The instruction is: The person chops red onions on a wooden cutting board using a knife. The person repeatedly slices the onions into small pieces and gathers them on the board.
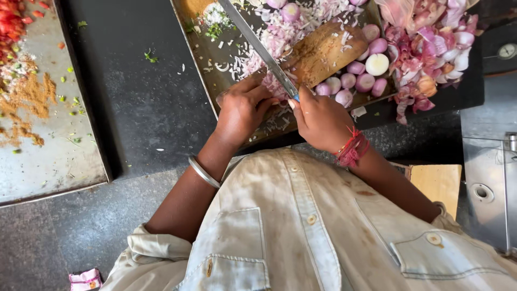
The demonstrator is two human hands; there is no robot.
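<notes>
beside peeled shallots point(355, 81), onion skins point(431, 32), steel tray point(59, 161)

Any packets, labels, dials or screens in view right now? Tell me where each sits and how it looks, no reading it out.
Small packet: on the dark floor at bottom left, beside the person's elbow; crumpled, pink and white.
Round dial: at the right edge, beyond the onion peels; white face, thin dark rim, on a dark surface.
No screens or signs show.

A dark stone counter point(145, 108) carries everything. At nine o'clock a steel tray point(59, 156) lies on it, dusted with brown spice powder point(27, 99); at twelve o'clock sits a second tray point(207, 59), and at one o'clock onion peels point(431, 32) are heaped.
</notes>
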